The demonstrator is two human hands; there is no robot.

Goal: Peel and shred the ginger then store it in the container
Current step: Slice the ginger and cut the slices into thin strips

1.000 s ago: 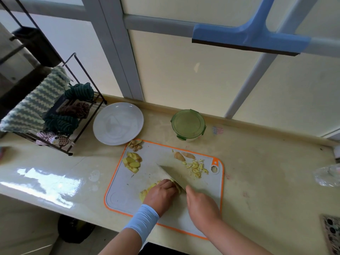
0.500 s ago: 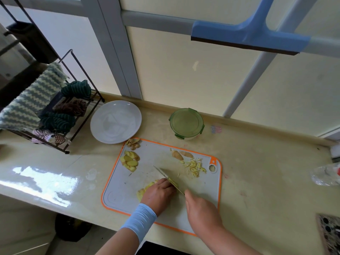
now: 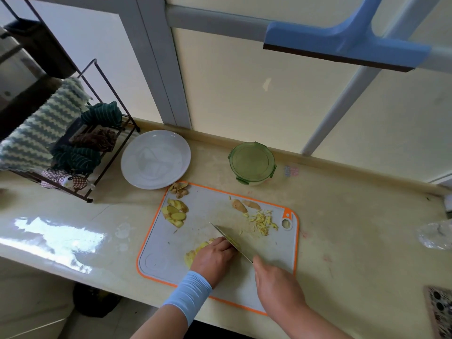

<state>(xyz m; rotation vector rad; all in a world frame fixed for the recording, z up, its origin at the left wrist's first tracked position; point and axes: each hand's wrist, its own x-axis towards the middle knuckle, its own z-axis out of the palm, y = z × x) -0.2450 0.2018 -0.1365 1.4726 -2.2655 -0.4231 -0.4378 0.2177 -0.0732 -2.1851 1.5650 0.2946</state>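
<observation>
Plate (image 3: pixel 155 159) at board (image 3: pixel 208 216) far-left corner; lidded container (image 3: pixel 252 162) just behind board.

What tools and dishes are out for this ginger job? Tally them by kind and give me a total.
Plate: 1
Lidded green container: 1
Cutting board: 1
Knife, cutting ginger: 1
Total: 4
</observation>
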